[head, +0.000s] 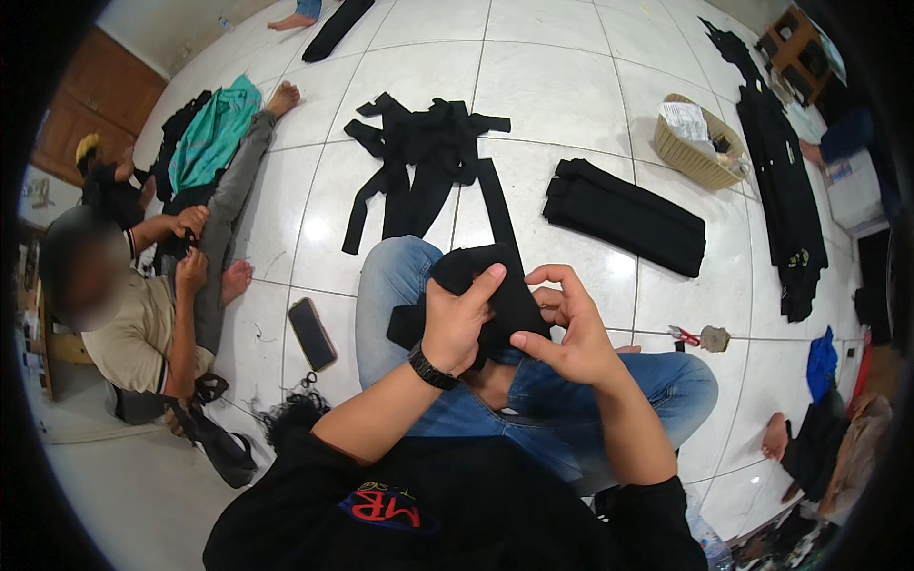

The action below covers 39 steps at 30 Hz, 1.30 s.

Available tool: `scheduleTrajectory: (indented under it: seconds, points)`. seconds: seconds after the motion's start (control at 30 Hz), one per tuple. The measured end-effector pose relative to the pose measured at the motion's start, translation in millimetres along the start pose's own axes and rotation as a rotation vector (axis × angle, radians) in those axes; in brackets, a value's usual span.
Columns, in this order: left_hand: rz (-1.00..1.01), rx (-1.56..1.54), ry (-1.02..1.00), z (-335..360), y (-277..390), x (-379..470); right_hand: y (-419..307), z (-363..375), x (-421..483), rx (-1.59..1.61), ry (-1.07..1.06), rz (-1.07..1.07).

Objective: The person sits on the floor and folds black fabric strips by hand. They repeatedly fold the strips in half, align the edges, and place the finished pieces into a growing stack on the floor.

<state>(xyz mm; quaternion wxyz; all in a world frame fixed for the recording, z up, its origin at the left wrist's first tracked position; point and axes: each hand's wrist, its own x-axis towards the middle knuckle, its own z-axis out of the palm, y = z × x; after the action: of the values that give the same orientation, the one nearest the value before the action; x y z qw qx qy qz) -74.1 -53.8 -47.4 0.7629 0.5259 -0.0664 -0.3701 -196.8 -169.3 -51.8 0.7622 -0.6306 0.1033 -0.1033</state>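
My left hand (460,314) grips a folded black fabric piece (510,292) above my lap, its thumb pressed on top. A dark watch circles that wrist. Beside the piece's right edge is my right hand (575,328), fingers spread and curled, with the thumb tip at the cloth's lower corner. Part of the cloth lies hidden behind the left hand. A long black strip (496,200) stretches from near the held piece toward a loose pile of black fabric pieces (428,150) on the tiles ahead.
To the right lie a folded black fabric stack (625,218), a woven basket (689,164), red-handled snips (685,335) and long black garments (778,193). A phone (312,334) rests left of my knee. Another person (143,307) sits at the left with cloth over the legs.
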Motion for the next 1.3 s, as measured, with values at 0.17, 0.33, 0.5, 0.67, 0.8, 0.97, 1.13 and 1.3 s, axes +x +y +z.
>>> scheduleTrajectory:
  seconds: [0.17, 0.33, 0.5, 0.67, 0.8, 0.97, 1.13, 1.3]
  points:
    - [0.147, 0.386, -0.217, -4.6, -3.3, -11.2, 13.6, 3.8, 6.1, 0.135, 0.241, -0.096]
    - [0.109, 0.224, -0.304, -9.9, -17.3, -17.8, 25.5, 0.5, 0.9, 0.136, 0.306, -0.239]
    - [0.142, 0.243, -0.218, 0.9, -16.0, -16.6, 0.1, 7.1, -10.3, 0.305, 0.063, -0.261]
    - [0.274, 0.312, -0.284, -0.3, -20.9, -18.7, 6.8, 19.4, -9.5, 0.202, 0.114, -0.064]
    - [0.334, 0.362, -0.285, 1.0, -24.5, -21.4, 4.7, 22.2, -9.7, 0.146, 0.11, -0.07]
    - [0.307, 0.338, -0.346, -2.0, -22.3, -23.3, 7.0, 25.6, -10.4, 0.049, 0.153, -0.118]
    - [0.419, 0.338, -0.369, -1.3, -24.5, -24.5, 9.6, 27.5, -9.4, 0.004, 0.169, -0.126]
    - [0.463, 0.332, -0.385, -5.4, -28.5, -21.2, 11.1, 29.3, -8.7, 0.014, 0.188, -0.141]
